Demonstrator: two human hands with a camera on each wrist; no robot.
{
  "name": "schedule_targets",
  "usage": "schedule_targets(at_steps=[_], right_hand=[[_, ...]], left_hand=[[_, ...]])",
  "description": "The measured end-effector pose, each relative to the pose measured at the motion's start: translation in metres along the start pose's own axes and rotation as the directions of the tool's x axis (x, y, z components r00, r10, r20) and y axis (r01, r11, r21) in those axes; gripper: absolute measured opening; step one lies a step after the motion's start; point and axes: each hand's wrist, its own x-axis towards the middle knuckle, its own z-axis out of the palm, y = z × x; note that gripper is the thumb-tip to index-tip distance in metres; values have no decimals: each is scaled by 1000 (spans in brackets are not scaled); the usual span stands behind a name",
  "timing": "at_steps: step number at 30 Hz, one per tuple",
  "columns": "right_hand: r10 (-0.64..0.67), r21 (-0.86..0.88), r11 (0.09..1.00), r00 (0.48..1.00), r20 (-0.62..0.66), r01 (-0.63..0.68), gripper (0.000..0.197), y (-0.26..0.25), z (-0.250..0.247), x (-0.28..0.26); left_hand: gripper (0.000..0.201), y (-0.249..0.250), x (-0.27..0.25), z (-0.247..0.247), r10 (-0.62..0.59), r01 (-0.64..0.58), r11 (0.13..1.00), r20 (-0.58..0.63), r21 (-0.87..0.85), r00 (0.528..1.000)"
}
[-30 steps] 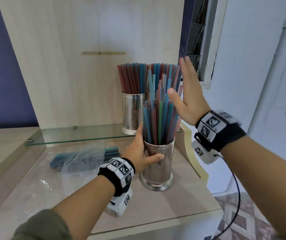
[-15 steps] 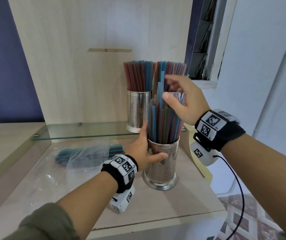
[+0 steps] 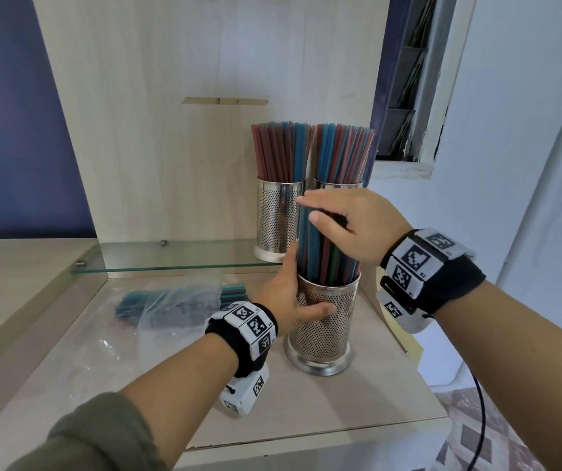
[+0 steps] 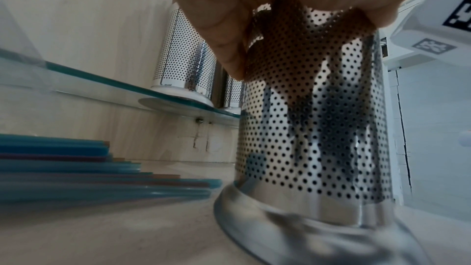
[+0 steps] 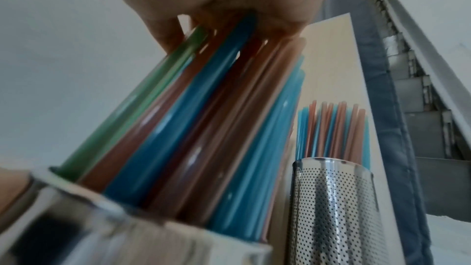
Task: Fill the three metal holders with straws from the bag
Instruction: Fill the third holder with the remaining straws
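On the pale wooden desk (image 3: 357,413), at the picture's middle, the shiny holed metal holder (image 3: 323,331) stands upright, gripped by the left hand (image 3: 286,300). Its colourful plastic straws (image 3: 323,260) point straight up, and the right hand (image 3: 351,226) lies flat, fingers straight, on their tops.

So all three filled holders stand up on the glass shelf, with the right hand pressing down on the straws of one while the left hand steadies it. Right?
Not quite. Only two holders stand on the glass shelf. The third holder, gripped by the left hand, stands on the wooden counter below, as the head view shows. The right hand does press its straws.
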Motion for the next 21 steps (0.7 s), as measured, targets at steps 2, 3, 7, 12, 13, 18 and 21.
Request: schedule_targets(at_steps=[2,3,7,12,13,18,21], right_hand=[[25,22,1000,993,-118,-23,51,1,-6,-9],[72,66,996,982,-176,-61,57,2,-7,-16],[410,452,839,898,-160,-303,81,1,8,-54],[466,652,659,884,39,-376,94,-5,40,-90],[467,660,640,881,74,-394,97,-5,46,-94],[498,640,565,834,239,-521,116,-6,66,-93],[559,584,549,782,274,-598,116,-7,76,-90]], left_hand=[[117,-1,0,1,0,0,999,-4,-33,1000],[117,-2,0,2,-6,5,999,-4,-52,1000],[119,-1,-1,5,-35,36,994,12,-102,999],[134,15,-7,-19,3,-12,993,81,117,997],[135,20,-9,-28,-7,-7,984,82,176,997],[101,27,-13,-90,-148,100,884,72,458,986],[73,8,-13,-119,-272,188,759,40,624,962]])
